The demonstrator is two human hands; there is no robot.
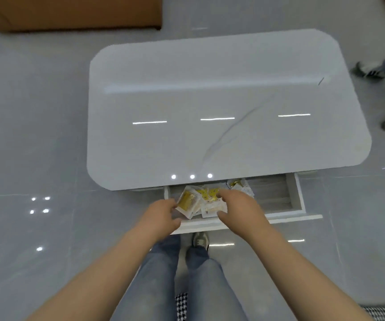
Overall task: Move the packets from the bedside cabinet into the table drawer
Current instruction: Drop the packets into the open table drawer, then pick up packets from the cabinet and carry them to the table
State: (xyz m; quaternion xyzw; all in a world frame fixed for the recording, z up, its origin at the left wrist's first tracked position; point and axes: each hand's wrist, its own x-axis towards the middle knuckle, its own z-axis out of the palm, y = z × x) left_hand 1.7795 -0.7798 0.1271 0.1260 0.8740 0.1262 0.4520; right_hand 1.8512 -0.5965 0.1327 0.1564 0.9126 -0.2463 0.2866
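Nearest to me, below the forearms, are my jeans-clad legs and one grey shoe on the glossy floor; just beyond, both hands reach into the open table drawer; my left hand has its fingers loosely spread at the left edge of the packets, touching the outermost one, not visibly closed on anything; my right hand lies over the middle of the pile with the thumb under a packet's near edge, and whether it pinches that packet or only presses on it I cannot tell; the packets sit heaped in the left half of the drawer, with a few more further back under the tabletop's edge; the right half is bare. I judge them light, thin, soft sachets with slick film that slide over each other; best taken by a flat pinch at a sealed edge or swept with an open palm, not squeezed. Their faces show yellow-gold panels; any print is too blurred to read. Beyond spreads the white table top; farther off, a brown piece of furniture, and at right another person's shoes.
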